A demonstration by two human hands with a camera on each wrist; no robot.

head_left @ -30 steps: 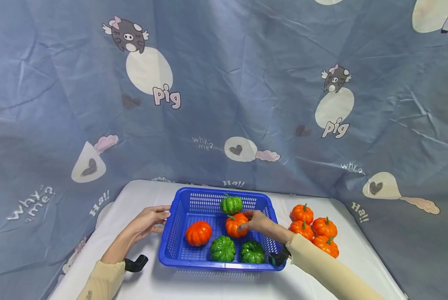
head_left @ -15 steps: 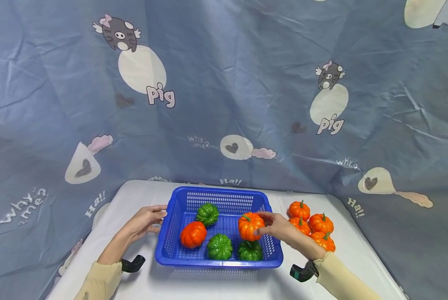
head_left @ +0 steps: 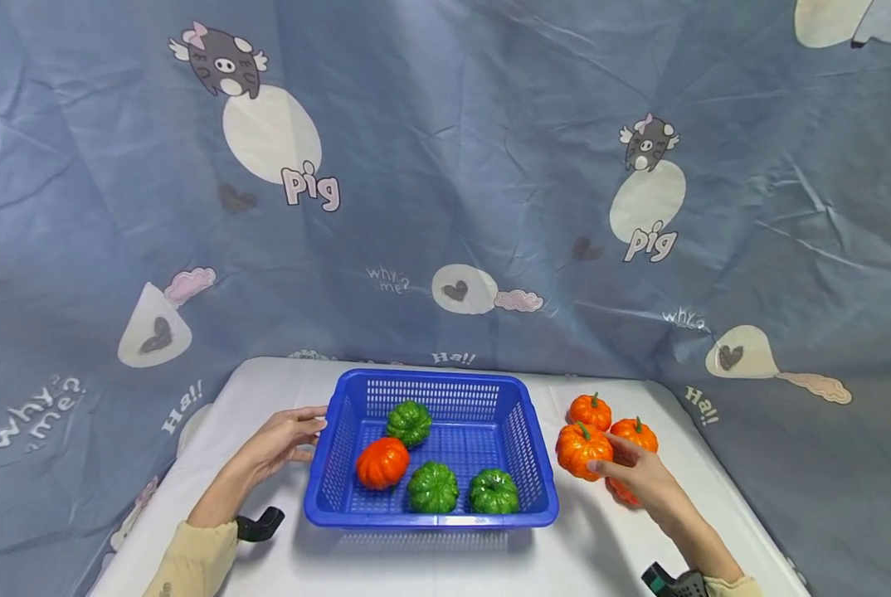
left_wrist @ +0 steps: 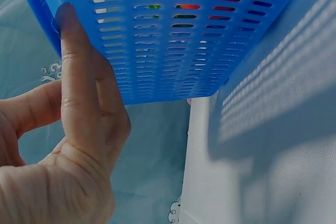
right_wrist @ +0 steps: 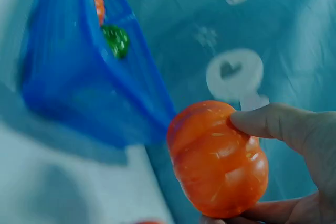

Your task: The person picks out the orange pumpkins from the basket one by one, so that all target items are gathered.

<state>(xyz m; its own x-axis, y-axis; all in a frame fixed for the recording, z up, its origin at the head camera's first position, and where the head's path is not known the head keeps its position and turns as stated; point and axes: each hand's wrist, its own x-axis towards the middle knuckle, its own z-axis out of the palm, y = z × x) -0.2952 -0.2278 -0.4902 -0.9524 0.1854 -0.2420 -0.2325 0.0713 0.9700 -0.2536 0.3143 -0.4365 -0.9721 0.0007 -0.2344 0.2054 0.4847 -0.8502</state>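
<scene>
My right hand [head_left: 643, 477] holds an orange toy pumpkin [head_left: 581, 452] with a green stem, pinched between thumb and fingers, just outside the right side of a blue plastic basket [head_left: 430, 521]. In the right wrist view the thumb presses on one side of the pumpkin [right_wrist: 218, 161], with fingers beneath it. My left hand [head_left: 284, 439] touches the basket's left wall with its fingers fairly straight, as the left wrist view shows. Inside the basket lie a red-orange pumpkin [head_left: 382, 463] and three green ones: one at the back [head_left: 409, 424], two along the front [head_left: 433, 487].
More orange pumpkins stand on the white table [head_left: 401, 572] right of the basket: one at the back [head_left: 591, 410], one farther right [head_left: 635, 434], one mostly hidden by my right hand [head_left: 623, 492]. A blue printed cloth [head_left: 416, 207] hangs behind the table.
My right hand has lifted the orange pumpkin out of the basket and carried it right. The back green pumpkin has shifted left, beside the red-orange one. My left hand stays at the basket wall.
</scene>
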